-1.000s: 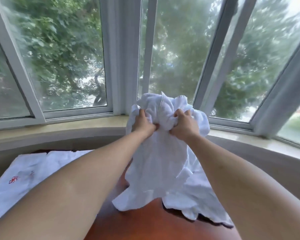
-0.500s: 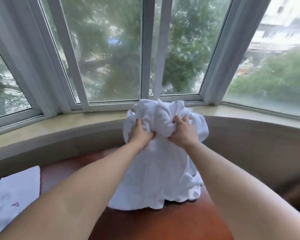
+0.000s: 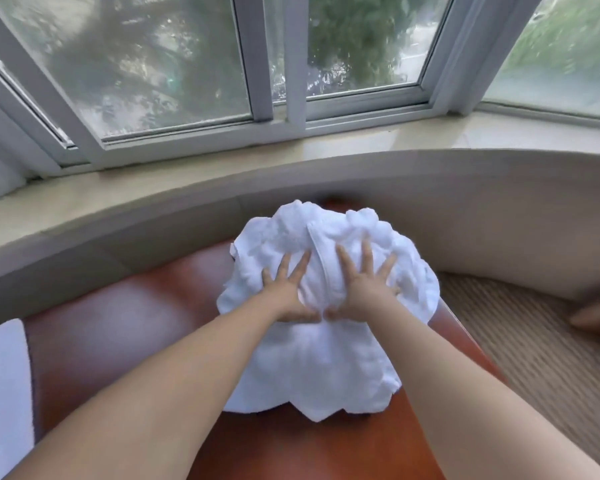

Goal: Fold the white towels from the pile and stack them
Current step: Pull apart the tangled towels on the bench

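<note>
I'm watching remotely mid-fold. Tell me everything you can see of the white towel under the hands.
The white towel is thick, fluffy terry cloth, plain white with a raised seam or hem running up its middle. It lies crumpled in a rounded heap, not yet folded flat, on the reddish-brown table near the curved window sill. Its near edge is scalloped and uneven, and its right edge reaches the table's side. The left hand and right hand press down on its top with fingers spread, thumbs almost meeting.
</note>
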`<state>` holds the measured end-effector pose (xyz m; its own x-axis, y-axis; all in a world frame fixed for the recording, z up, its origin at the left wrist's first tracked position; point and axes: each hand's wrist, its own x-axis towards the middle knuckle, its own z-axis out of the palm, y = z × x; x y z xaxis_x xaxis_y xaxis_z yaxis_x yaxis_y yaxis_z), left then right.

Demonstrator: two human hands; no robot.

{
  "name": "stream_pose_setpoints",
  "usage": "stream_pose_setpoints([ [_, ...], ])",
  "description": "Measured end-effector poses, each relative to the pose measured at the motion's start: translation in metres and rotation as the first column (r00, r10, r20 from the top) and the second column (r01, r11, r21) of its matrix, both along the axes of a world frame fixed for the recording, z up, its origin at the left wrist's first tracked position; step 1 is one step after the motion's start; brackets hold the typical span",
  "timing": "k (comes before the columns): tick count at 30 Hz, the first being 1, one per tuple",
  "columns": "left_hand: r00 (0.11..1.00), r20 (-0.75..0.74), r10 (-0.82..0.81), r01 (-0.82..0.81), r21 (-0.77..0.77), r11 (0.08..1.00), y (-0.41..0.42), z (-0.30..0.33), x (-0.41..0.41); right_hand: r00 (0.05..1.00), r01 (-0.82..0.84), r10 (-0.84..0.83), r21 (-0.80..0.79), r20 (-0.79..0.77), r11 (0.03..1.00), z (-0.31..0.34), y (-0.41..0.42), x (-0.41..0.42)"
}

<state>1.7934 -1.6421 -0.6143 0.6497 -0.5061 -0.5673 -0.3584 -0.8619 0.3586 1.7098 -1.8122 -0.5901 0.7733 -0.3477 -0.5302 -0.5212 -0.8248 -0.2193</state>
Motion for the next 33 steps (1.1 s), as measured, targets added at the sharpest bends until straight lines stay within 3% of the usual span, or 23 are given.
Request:
stream_pose_setpoints([
  [13,0.997,-0.040,0.060,-0.063,-0.068,0.996,-0.003,-0.042,0.022,0.999,-0.051,0.050,-0.070,-0.010,0.996,-0.027,-0.003,0.027],
  [18,0.998,-0.026,0.053,-0.055,-0.087,0.995,0.016,-0.016,0.007,0.998,-0.047,0.044,-0.085,-0.037,0.995,-0.006,0.006,0.009],
  [25,0.995,0.004,0.097,-0.097,-0.003,0.995,0.066,0.031,-0.025,0.998,-0.035,0.030,-0.106,-0.049,0.994,0.037,0.034,-0.018],
  [33,0.985,0.096,0.143,-0.138,-0.052,0.989,0.124,0.090,-0.057,0.954,-0.281,0.292,-0.147,0.062,0.949,0.074,0.114,-0.028],
])
